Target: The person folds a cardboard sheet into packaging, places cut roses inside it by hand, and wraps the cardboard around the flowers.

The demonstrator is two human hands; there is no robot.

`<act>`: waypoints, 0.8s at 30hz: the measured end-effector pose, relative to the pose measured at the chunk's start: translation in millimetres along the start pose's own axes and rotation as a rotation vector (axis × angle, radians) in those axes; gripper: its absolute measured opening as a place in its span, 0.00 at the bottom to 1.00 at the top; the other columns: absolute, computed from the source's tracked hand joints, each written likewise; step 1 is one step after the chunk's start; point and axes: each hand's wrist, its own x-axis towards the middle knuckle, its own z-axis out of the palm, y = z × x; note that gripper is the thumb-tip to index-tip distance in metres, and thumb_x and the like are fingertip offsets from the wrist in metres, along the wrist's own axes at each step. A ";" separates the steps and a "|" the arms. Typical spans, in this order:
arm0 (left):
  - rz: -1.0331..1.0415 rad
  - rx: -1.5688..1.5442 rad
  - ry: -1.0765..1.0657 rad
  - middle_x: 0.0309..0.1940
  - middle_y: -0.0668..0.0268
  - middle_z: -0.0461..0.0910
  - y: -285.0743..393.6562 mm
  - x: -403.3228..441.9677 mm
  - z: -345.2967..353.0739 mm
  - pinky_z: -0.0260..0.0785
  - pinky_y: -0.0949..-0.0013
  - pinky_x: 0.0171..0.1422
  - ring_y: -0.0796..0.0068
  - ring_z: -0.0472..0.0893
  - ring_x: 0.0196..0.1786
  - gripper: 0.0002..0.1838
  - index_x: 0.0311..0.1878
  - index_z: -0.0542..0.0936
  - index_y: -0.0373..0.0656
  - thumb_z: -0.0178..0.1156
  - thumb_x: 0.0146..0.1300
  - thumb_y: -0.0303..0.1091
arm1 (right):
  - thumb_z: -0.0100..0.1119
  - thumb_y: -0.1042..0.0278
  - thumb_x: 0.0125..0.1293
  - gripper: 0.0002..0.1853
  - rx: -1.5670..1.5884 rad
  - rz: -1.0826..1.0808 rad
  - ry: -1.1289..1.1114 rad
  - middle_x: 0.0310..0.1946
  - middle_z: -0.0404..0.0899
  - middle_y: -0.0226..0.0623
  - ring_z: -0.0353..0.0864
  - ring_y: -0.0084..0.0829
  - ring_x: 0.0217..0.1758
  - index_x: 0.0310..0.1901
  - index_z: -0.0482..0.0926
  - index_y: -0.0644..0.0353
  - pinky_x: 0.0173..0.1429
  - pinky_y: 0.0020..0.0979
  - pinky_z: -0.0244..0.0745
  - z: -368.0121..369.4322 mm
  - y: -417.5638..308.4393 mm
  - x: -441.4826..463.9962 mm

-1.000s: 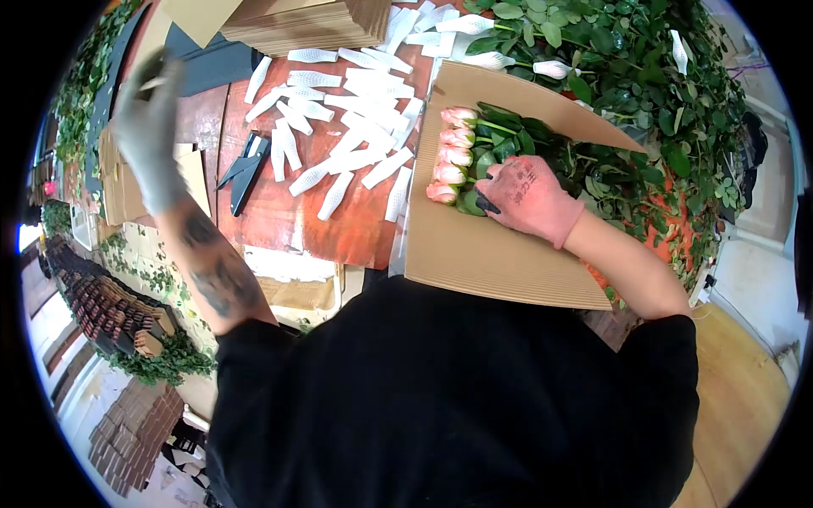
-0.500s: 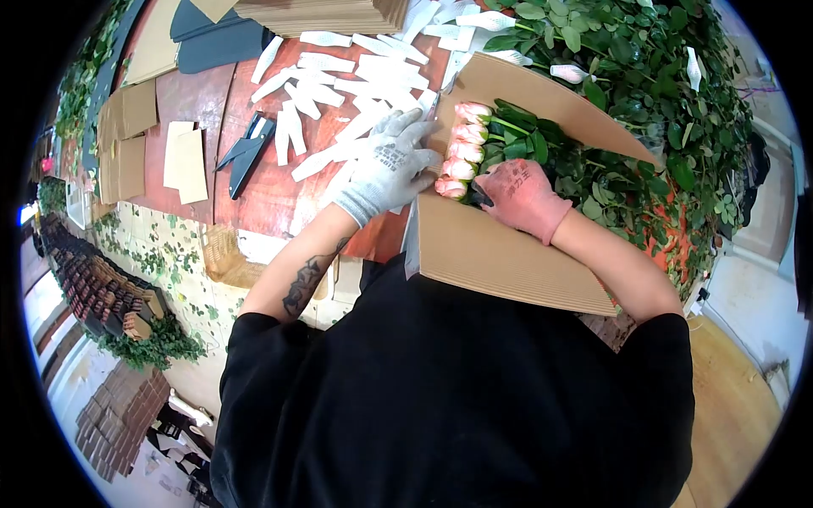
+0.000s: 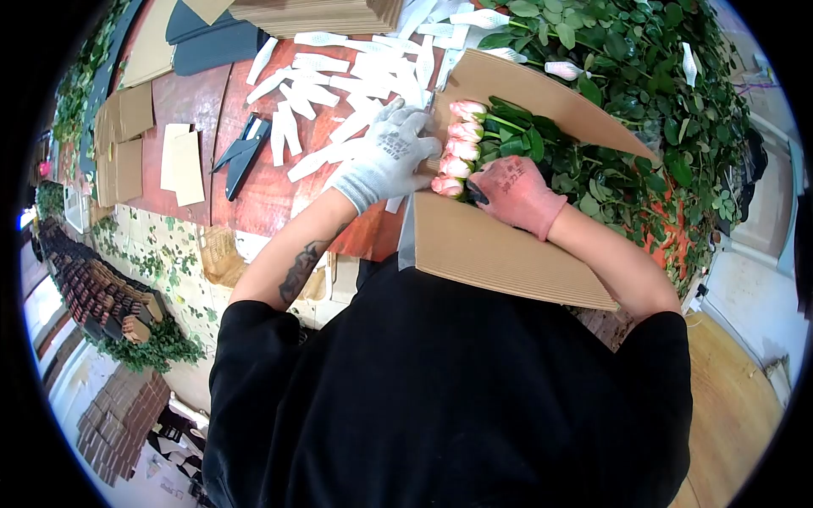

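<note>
Pink-and-white roses [image 3: 460, 149] lie in a row, heads level, on an open cardboard wrap [image 3: 512, 250]. Over the stems just behind the lowest bloom, my right hand [image 3: 518, 195] in a pink glove is closed, fingers curled under and partly hidden. My left hand [image 3: 394, 152], in a pale grey glove, has its fingers apart beside the rose heads. Its fingertips reach the near end of the wrap, close to the petals. Dark green leaves [image 3: 529, 135] fill the wrap behind the blooms.
White mesh sleeves [image 3: 318, 85] are scattered over the red table [image 3: 254, 203]. A black stapler [image 3: 246, 157] and cardboard strips [image 3: 180, 165] lie left. Stacked cardboard [image 3: 322, 15] stands at the back. Heaped leafy stems [image 3: 627, 85] cover the right. Bundled roses [image 3: 97, 284] sit at far left.
The view has shifted slightly, moving the scene a little left in the picture. Both hands keep almost the same places at the roses.
</note>
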 end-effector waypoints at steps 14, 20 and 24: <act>0.260 -0.108 0.050 0.34 0.68 0.77 9.4 10.0 -29.0 0.71 0.61 0.38 0.65 0.78 0.36 0.13 0.41 0.82 0.52 0.59 0.50 0.31 | 0.56 0.62 0.52 0.10 -0.029 0.075 -0.083 0.29 0.80 0.42 0.82 0.41 0.35 0.29 0.80 0.60 0.38 0.39 0.76 -16.1 -9.5 -0.7; 0.193 0.054 -0.303 0.31 0.66 0.80 -0.2 17.5 -5.8 0.73 0.60 0.38 0.64 0.81 0.35 0.19 0.51 0.79 0.71 0.51 0.57 0.37 | 0.55 0.63 0.52 0.10 0.000 -0.044 -0.020 0.30 0.81 0.44 0.83 0.42 0.36 0.28 0.80 0.60 0.40 0.40 0.77 -0.8 1.8 5.6; 0.173 0.050 -0.341 0.31 0.67 0.80 2.3 17.3 -11.6 0.73 0.60 0.38 0.64 0.81 0.35 0.19 0.51 0.79 0.71 0.52 0.57 0.38 | 0.55 0.63 0.53 0.11 0.007 -0.023 -0.158 0.32 0.81 0.44 0.83 0.42 0.38 0.30 0.81 0.61 0.42 0.39 0.77 -14.9 0.8 10.3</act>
